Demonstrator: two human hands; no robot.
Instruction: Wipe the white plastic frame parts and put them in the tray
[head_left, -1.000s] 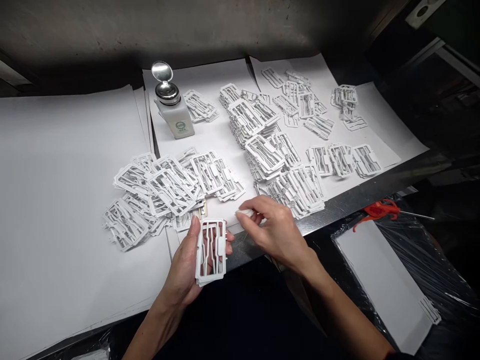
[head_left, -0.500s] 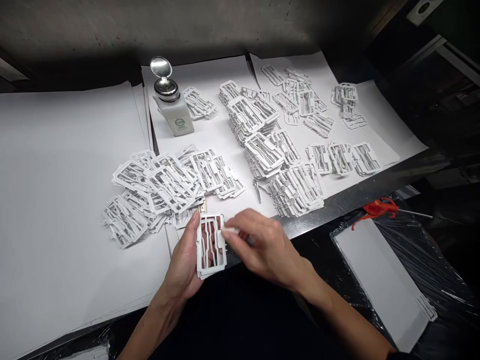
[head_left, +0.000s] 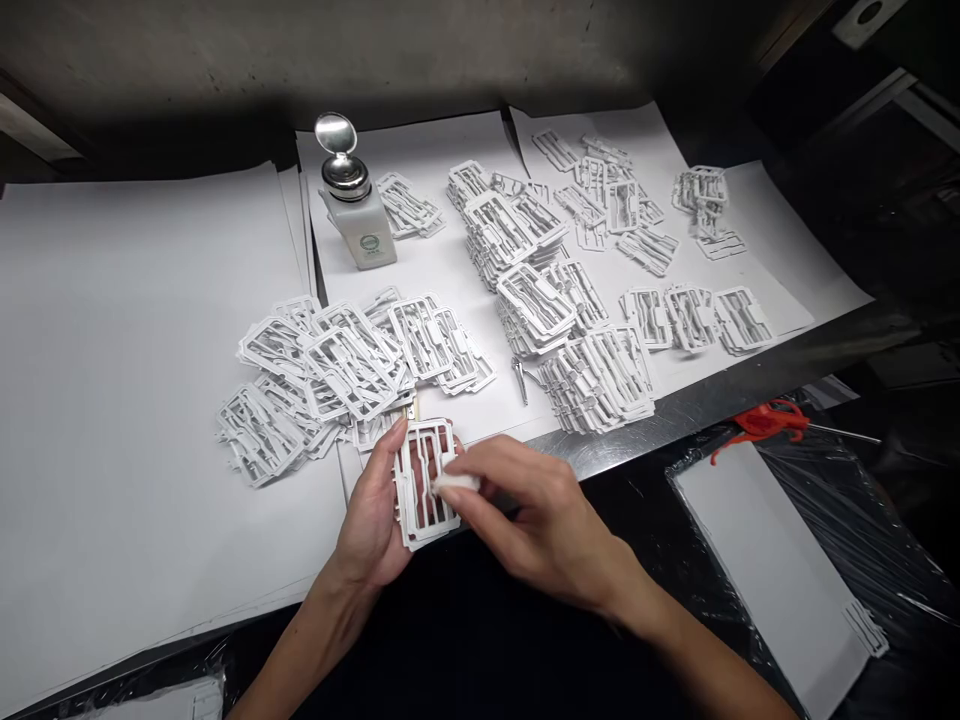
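White slotted frames (head_left: 411,480), a few stacked together, are held upright in my left hand (head_left: 373,520) near the table's front edge. My right hand (head_left: 536,520) pinches a small white piece (head_left: 459,482) between thumb and fingers, over the right part of the top frame's slots. Behind my left hand lies a loose heap of similar frames (head_left: 349,365). Stacked frames (head_left: 596,380) stand beyond my right hand, with small metal tweezers or clippers (head_left: 520,380) at their left side.
A white dispenser bottle (head_left: 367,235) with its metal lid raised stands at the back. More frames (head_left: 622,205) lie on white paper (head_left: 135,400). Right of the metal table edge (head_left: 600,450), a red-handled tool (head_left: 769,420) and a pale board (head_left: 772,570) rest on black plastic.
My right hand has moved slightly down with the white piece, from the frame's right edge to over its slots. The whole view has shifted slightly, so the table's contents appear further right.
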